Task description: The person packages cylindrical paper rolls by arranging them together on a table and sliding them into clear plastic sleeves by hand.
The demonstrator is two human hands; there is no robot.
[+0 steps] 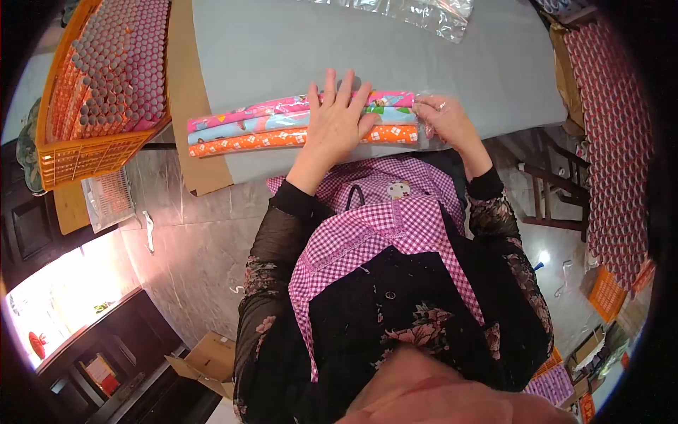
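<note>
Three patterned rolls lie side by side in a clear plastic bag [432, 141] near the table's front edge: a pink roll [247, 114], a light blue roll [236, 129] and an orange roll [247, 143]. Across their middle my left hand [335, 128] rests flat with fingers spread, pressing on the plastic. At the rolls' right end my right hand [448, 121] pinches the bag's loose end between thumb and fingers. The fingertips partly hide the plastic held there.
More clear plastic bags [431, 18] lie at the table's far edge. An orange crate [99, 159] full of upright rolls stands on the left. A large stack of rolls [614, 141] and a dark wooden stool [558, 187] are on the right. Behind sits an open cardboard box [212, 357].
</note>
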